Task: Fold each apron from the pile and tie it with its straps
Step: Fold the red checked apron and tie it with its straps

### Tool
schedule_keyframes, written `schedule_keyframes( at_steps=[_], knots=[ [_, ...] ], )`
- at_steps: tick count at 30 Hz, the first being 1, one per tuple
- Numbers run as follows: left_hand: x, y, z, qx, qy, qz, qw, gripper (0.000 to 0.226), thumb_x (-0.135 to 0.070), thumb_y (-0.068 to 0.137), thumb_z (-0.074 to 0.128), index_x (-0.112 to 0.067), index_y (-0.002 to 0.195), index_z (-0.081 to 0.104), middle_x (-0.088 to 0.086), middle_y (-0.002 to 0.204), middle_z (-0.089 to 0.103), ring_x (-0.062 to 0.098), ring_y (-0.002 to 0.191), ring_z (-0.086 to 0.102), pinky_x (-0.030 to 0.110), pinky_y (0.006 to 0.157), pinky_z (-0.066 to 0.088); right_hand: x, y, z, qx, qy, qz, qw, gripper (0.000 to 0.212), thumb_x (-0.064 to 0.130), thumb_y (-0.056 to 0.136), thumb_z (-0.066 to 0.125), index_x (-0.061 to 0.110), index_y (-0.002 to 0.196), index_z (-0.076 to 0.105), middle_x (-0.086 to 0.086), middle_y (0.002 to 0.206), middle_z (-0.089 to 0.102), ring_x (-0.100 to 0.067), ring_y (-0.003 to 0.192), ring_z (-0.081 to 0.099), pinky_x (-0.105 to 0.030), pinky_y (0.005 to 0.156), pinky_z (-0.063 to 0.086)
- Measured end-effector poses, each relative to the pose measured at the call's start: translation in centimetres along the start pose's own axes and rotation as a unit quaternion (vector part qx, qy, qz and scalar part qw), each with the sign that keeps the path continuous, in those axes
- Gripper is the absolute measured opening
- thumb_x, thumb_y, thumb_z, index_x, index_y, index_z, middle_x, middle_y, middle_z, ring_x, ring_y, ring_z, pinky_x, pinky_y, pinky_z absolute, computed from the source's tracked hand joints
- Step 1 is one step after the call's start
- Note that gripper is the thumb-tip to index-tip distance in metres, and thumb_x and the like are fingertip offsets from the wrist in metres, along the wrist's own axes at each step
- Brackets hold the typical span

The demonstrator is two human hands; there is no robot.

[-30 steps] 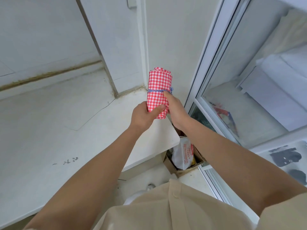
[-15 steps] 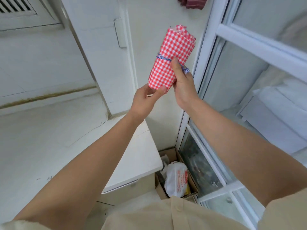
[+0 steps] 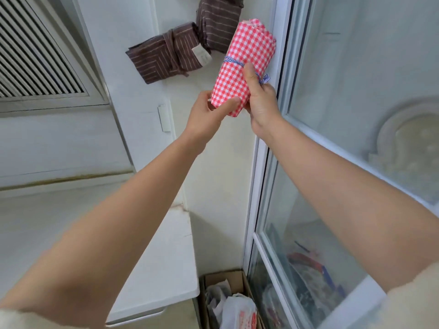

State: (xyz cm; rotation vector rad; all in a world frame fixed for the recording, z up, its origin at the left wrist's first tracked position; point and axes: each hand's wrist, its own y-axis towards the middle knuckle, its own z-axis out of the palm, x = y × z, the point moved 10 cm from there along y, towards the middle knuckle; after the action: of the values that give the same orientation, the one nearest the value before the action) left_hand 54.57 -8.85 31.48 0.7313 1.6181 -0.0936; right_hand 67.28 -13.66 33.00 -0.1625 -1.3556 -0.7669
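Note:
A red-and-white checked apron [image 3: 247,58] is rolled into a bundle and tied round its middle with a blue-and-white strap [image 3: 231,60]. I hold it up high in the air, tilted. My right hand [image 3: 260,103] grips its lower right side with the thumb laid over the strap. My left hand [image 3: 209,112] holds the bundle's bottom end, thumb across the cloth. Two brown striped aprons [image 3: 166,58], folded and tied, sit on a high white surface just left of the raised bundle.
A white counter [image 3: 154,269] runs below my left arm. A cardboard box [image 3: 225,302] with plastic bags stands on the floor by its end. A glass door with a white frame [image 3: 273,162] fills the right side. A louvred vent [image 3: 31,55] is at upper left.
Both hands have lifted the checked bundle from the counter up toward the high surface, and my view has tilted up so the brown striped aprons show.

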Motion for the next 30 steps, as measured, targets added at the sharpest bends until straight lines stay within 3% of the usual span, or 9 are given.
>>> schedule_keyframes(
  at_steps=[3,7,11,14,17,19,23,28,30],
  knots=[
    [-2.3,1.2,-0.6,-0.018,0.009,0.010,1.000,0.051,-0.042,0.088,0.068,-0.014,0.126,0.047,0.002,0.111,0.064,0.018,0.099,0.065,0.025,0.076,0.055,2.4,1.3,0.9,0.003,0.013,-0.019,1.000,0.037,0.048,0.094,0.057,0.019,0.117,0.053,-0.001,0.116,0.066,-0.018,0.106,0.066,-0.040,0.093,0.056],
    [-7.0,3.0,-2.0,-0.084,0.048,0.081,0.992,0.048,-0.045,0.084,0.072,-0.015,0.116,0.053,-0.004,0.102,0.063,0.010,0.090,0.063,0.026,0.073,0.051,5.9,3.2,1.7,-0.005,0.043,-0.047,0.998,0.022,0.047,0.096,0.054,0.027,0.104,0.054,0.003,0.109,0.067,-0.014,0.098,0.068,-0.027,0.077,0.056],
    [-11.7,5.4,-2.5,-0.113,0.121,0.142,0.976,0.066,-0.069,0.067,0.065,-0.014,0.104,0.061,0.008,0.105,0.062,0.023,0.095,0.062,0.039,0.081,0.055,9.4,5.6,1.7,-0.018,0.049,-0.080,0.995,0.038,0.051,0.095,0.051,0.021,0.118,0.049,0.001,0.114,0.066,-0.016,0.104,0.066,-0.032,0.086,0.056],
    [-14.3,7.7,-2.9,-0.108,0.124,0.167,0.972,0.068,-0.074,0.063,0.062,-0.020,0.104,0.063,0.005,0.104,0.065,0.021,0.097,0.063,0.044,0.083,0.056,12.3,7.9,2.0,-0.020,0.055,-0.110,0.992,0.041,0.050,0.096,0.052,0.019,0.122,0.049,0.000,0.115,0.065,-0.016,0.105,0.065,-0.033,0.090,0.056],
    [-15.7,9.5,-3.1,-0.102,0.129,0.178,0.970,0.068,-0.072,0.065,0.060,-0.022,0.111,0.059,0.001,0.107,0.065,0.016,0.101,0.062,0.041,0.086,0.056,13.7,9.7,2.6,-0.020,0.048,-0.116,0.992,0.047,0.050,0.095,0.053,0.016,0.128,0.047,0.000,0.115,0.065,-0.015,0.103,0.065,-0.030,0.083,0.056],
    [-16.9,10.7,-3.6,-0.109,0.134,0.192,0.966,0.059,-0.064,0.073,0.062,-0.021,0.114,0.059,-0.001,0.106,0.065,0.013,0.099,0.062,0.038,0.087,0.055,14.4,11.2,2.8,-0.021,0.052,-0.121,0.991,0.045,0.049,0.095,0.054,0.016,0.126,0.048,0.000,0.116,0.065,-0.015,0.104,0.065,-0.032,0.087,0.056],
    [-19.3,13.5,-4.1,-0.123,0.165,0.224,0.953,0.043,-0.043,0.089,0.065,-0.017,0.123,0.060,-0.009,0.089,0.062,0.003,0.072,0.055,0.024,0.070,0.049,16.6,14.0,2.7,-0.030,0.067,-0.139,0.988,0.045,0.048,0.095,0.054,0.016,0.125,0.047,-0.001,0.117,0.063,-0.017,0.105,0.064,-0.033,0.089,0.056],
    [-22.0,16.5,-3.3,-0.121,0.173,0.241,0.947,0.043,-0.041,0.093,0.061,-0.017,0.128,0.057,-0.009,0.094,0.060,0.001,0.072,0.056,0.017,0.067,0.048,19.6,17.2,2.7,-0.031,0.067,-0.155,0.985,0.045,0.048,0.095,0.054,0.016,0.126,0.044,-0.001,0.117,0.062,-0.017,0.104,0.064,-0.034,0.090,0.056],
    [-23.1,17.7,-3.1,-0.124,0.176,0.236,0.948,0.043,-0.040,0.093,0.062,-0.017,0.129,0.056,-0.007,0.086,0.059,0.004,0.066,0.056,0.017,0.062,0.045,20.7,18.5,2.7,-0.031,0.072,-0.156,0.985,0.044,0.047,0.095,0.056,0.017,0.125,0.046,-0.001,0.117,0.063,-0.018,0.106,0.064,-0.038,0.093,0.055]
  ],
)
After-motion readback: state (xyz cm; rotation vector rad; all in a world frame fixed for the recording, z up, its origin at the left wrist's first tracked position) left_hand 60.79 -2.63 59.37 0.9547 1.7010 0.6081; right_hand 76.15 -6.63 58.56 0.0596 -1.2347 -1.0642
